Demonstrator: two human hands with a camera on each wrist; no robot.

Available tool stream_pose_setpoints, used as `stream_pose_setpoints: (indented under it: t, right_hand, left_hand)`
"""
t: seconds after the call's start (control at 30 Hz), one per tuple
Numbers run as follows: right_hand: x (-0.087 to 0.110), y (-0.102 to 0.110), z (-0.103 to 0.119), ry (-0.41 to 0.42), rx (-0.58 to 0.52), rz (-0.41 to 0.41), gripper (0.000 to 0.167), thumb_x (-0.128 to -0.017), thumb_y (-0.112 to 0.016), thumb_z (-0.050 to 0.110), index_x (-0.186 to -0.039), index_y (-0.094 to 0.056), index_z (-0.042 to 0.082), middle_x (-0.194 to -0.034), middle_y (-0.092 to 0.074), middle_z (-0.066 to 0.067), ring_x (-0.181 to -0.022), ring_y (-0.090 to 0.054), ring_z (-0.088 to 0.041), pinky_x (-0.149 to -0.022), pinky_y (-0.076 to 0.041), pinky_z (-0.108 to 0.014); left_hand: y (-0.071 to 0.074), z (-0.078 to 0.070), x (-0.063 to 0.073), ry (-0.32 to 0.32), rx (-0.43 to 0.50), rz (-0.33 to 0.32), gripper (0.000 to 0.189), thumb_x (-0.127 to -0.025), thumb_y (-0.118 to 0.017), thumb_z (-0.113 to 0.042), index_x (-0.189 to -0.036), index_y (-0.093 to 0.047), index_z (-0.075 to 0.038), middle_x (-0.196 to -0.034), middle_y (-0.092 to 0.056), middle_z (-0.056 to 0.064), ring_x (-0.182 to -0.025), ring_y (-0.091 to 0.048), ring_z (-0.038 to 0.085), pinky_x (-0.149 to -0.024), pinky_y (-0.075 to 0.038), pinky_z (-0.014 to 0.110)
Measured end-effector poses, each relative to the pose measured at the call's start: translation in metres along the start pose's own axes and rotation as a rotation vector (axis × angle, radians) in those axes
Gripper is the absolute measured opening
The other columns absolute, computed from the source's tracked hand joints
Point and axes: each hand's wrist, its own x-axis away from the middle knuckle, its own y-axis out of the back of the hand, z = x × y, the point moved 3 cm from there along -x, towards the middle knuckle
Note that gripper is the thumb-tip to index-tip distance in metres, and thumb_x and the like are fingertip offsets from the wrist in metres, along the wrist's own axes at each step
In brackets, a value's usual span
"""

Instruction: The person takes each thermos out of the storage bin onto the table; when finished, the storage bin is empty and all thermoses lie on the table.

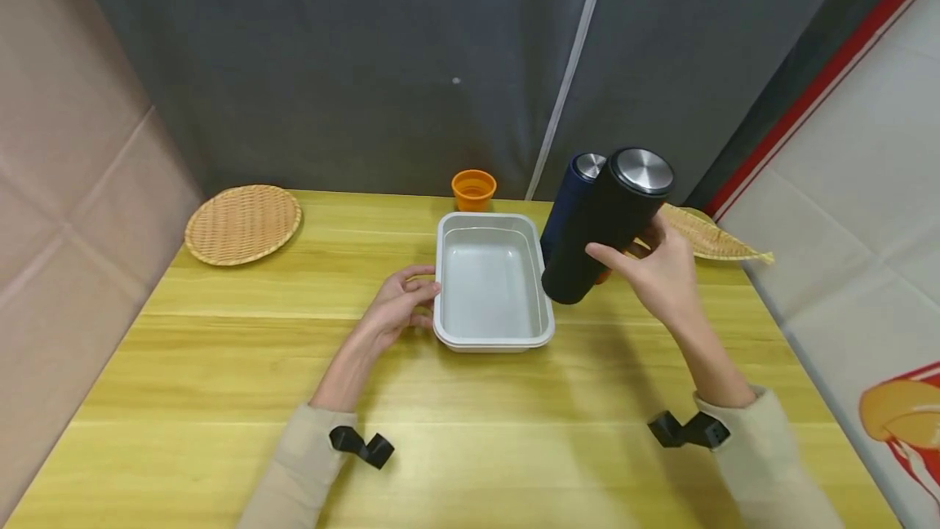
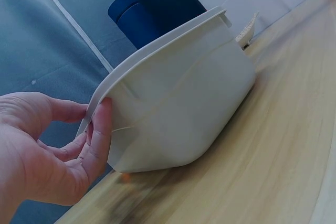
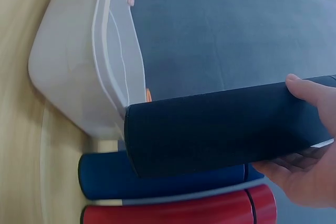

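Observation:
A white rectangular plastic bin stands on the table, nothing visible inside. My left hand pinches its left rim, thumb and fingers on either side of the edge in the left wrist view. Tilted in the air at the bin's right side is a black thermos with a silver-topped lid, gripped by my right hand near its upper part. Its base is close to the bin's right rim; whether they touch I cannot tell. Behind it a blue thermos stands upright, with a red thermos beside it, mostly hidden in the head view.
An orange cup sits behind the bin at the table's back edge. A round wicker tray lies at the back left, and another woven piece at the back right. Grey cloth hangs behind the wooden table.

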Motion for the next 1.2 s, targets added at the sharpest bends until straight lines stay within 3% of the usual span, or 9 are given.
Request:
stream_pose_setpoints:
  t: [0.23, 0.57, 0.93, 1.2]
  right_hand:
    - [0.002, 0.012, -0.014, -0.053, 0.026, -0.033, 0.060, -0.079, -0.081, 0.018, -0.130, -0.052, 0.002, -0.113, -0.060, -0.005, -0.100, -0.058, -0.007, -0.085, -0.051, -0.016]
    - [0.014, 0.021, -0.042, -0.072, -0.044, -0.078, 0.059, -0.079, -0.081, 0.012, -0.130, -0.053, 0.006, -0.110, -0.059, 0.002, -0.100, -0.058, -0.008, -0.080, -0.051, -0.013]
    - [0.025, 0.038, -0.069, -0.108, 0.010, -0.123, 0.056, -0.079, -0.081, 0.012, -0.127, -0.053, 0.007, -0.107, -0.058, 0.004, -0.098, -0.058, -0.004, -0.079, -0.050, -0.010]
    - [0.020, 0.054, -0.090, -0.129, 0.045, -0.157, 0.052, -0.080, -0.080, 0.013, -0.125, -0.053, 0.009, -0.105, -0.058, 0.007, -0.097, -0.057, -0.002, -0.076, -0.049, -0.008]
  left_hand:
    - [0.000, 0.001, -0.001, 0.000, 0.000, -0.003, 0.046, -0.096, -0.057, -0.003, -0.139, -0.040, -0.001, -0.126, -0.053, 0.030, -0.075, -0.061, 0.020, -0.055, -0.056, 0.025]
    - [0.001, 0.000, -0.002, 0.002, 0.000, -0.010, 0.047, -0.096, -0.058, -0.004, -0.139, -0.040, -0.001, -0.126, -0.052, 0.030, -0.076, -0.060, 0.020, -0.055, -0.056, 0.026]
    - [-0.001, 0.000, -0.002, 0.007, -0.011, -0.011, 0.046, -0.096, -0.057, -0.003, -0.139, -0.041, -0.003, -0.126, -0.053, 0.030, -0.074, -0.060, 0.018, -0.055, -0.056, 0.025]
    - [0.000, 0.000, -0.002, 0.012, -0.010, -0.014, 0.047, -0.096, -0.058, -0.005, -0.139, -0.041, -0.003, -0.124, -0.054, 0.028, -0.077, -0.060, 0.021, -0.056, -0.056, 0.026]
